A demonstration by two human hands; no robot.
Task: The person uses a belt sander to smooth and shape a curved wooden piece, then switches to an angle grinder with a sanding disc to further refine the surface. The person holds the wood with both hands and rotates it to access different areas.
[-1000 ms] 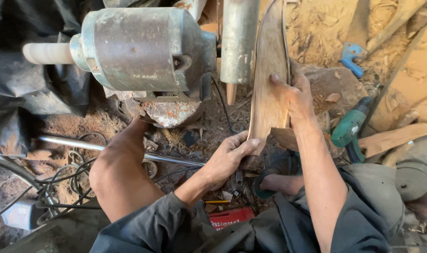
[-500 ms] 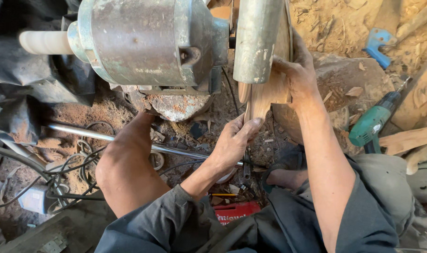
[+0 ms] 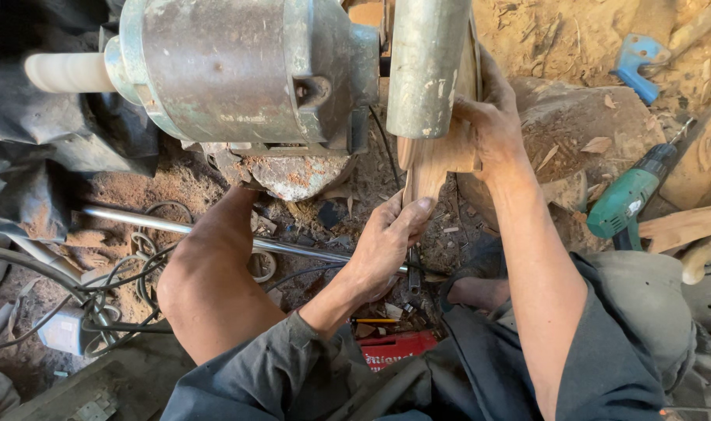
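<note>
Under the head camera, 2 hands hold 1 wooden piece (image 3: 437, 160) up against a grey metal cylinder (image 3: 427, 66) that hangs down from the top edge of the view. Left of the cylinder sits a big grey motor (image 3: 238, 70) with a pale shaft end (image 3: 67, 72) sticking out toward the left; the gap between motor and cylinder is narrow. Below them the ground is crowded: a metal rod (image 3: 176, 226) runs across, and loose cables (image 3: 113, 288) coil at the lower left, so open room is scarce there. The person's bare knee (image 3: 207, 288) fills the space under the motor.

No tub or box shows clearly; a red flat thing (image 3: 394, 347) lies by the lap, its contents not visible.

The left hand (image 3: 386, 245) pinches the narrow lower end of the wooden piece, thumb on the front, fingers curled behind. The right hand (image 3: 496, 129) clamps the wider upper part from the right side, fingers wrapped over its edge. The wood stands nearly upright between both grips, its top hidden behind the cylinder.

To the right, a green drill (image 3: 628, 199) lies near a stump (image 3: 581, 132) strewn with chips, and a blue tool (image 3: 636, 62) rests in the sawdust.
</note>
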